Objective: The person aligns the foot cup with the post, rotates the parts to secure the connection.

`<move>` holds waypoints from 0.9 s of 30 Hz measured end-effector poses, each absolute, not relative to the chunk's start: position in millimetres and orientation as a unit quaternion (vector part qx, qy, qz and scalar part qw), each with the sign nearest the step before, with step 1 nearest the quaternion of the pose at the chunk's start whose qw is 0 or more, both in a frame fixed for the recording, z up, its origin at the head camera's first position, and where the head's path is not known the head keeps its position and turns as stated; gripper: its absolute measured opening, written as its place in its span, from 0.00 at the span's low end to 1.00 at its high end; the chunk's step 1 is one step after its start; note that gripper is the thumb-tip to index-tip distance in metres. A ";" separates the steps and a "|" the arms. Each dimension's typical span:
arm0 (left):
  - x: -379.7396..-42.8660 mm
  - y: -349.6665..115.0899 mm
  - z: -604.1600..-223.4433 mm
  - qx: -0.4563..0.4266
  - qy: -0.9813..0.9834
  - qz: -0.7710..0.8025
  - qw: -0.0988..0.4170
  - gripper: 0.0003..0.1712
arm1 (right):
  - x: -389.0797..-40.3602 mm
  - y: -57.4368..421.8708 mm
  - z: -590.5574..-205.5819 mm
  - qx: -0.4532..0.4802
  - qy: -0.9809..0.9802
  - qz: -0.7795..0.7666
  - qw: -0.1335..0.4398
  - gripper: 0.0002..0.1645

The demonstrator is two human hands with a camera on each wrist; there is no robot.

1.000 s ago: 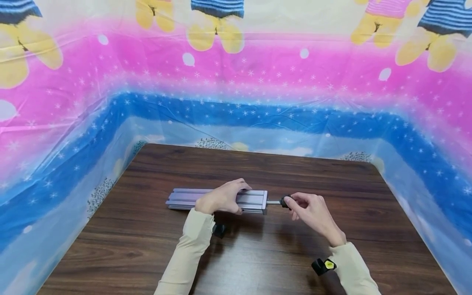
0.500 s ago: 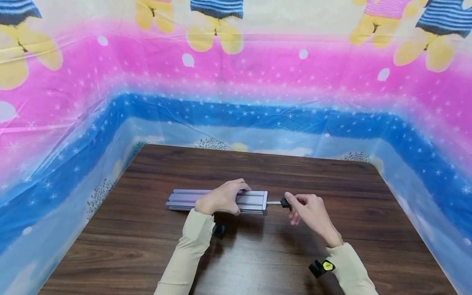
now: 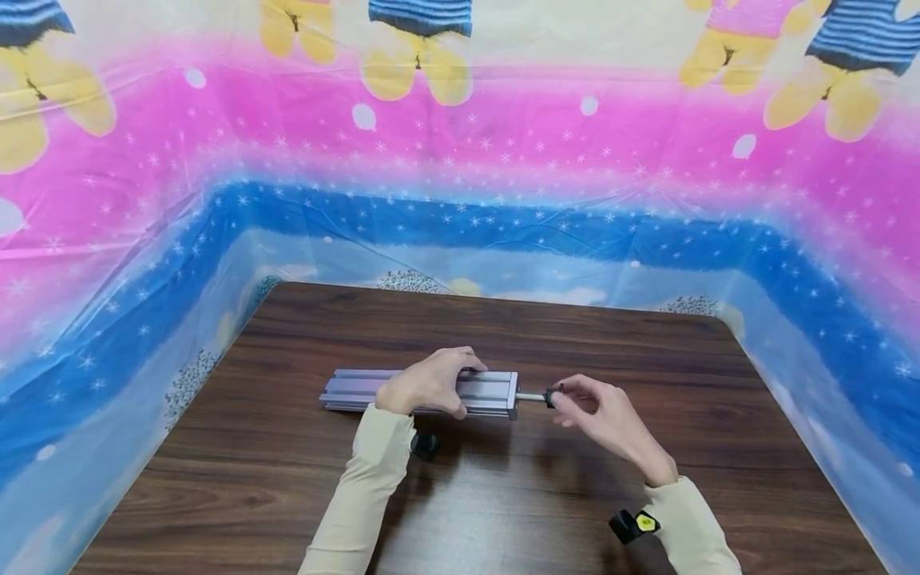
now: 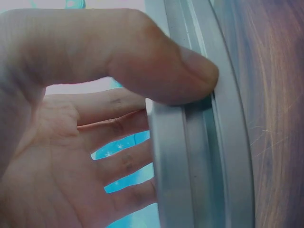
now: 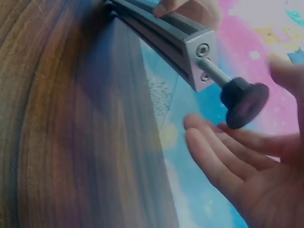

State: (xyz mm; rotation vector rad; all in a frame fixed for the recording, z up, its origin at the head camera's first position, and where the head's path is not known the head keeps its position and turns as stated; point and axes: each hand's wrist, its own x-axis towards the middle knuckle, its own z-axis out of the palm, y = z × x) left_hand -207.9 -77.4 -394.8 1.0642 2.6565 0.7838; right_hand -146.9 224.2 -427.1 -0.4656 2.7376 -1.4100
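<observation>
A silver aluminium extrusion profile (image 3: 489, 386) lies lengthwise across the table. My left hand (image 3: 430, 383) grips it near its right part; in the left wrist view the thumb (image 4: 166, 76) presses into its slot, with the fingers along the other side. From the end plate, a metal stem (image 5: 214, 71) sticks out and carries a black levelling foot (image 5: 244, 100) with a round disc. Around this foot is my right hand (image 3: 607, 415). In the right wrist view its fingers (image 5: 213, 152) and thumb stand apart from each other, with the disc between them and no clear grip.
The brown wood-grain table (image 3: 251, 479) extends around the profile. A printed pink and blue cloth (image 3: 517, 224) hangs behind the table and along its sides. Black wrist-worn devices (image 3: 625, 527) sit at both wrists.
One second ago my right thumb and fingers pinched the black foot; they have since loosened and turned about it. My left hand and the profile stay in place.
</observation>
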 end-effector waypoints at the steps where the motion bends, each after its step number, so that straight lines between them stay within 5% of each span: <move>1: -207.6 -77.5 -394.0 0.357 0.891 0.265 0.089 0.38 | -146.1 225.0 -426.4 -0.165 0.879 -0.447 0.006 0.22; 6: -206.8 -78.4 -392.0 0.362 0.889 0.268 0.090 0.38 | -143.2 227.4 -422.7 -0.235 0.856 -0.460 -0.031 0.30; 14: -205.6 -80.1 -393.1 0.376 0.881 0.277 0.078 0.37 | -145.6 226.1 -421.9 -0.238 0.861 -0.442 -0.087 0.19; 27: -202.2 -79.8 -397.9 0.354 0.886 0.281 0.103 0.37 | -146.5 221.4 -425.8 -0.191 0.868 -0.452 -0.072 0.11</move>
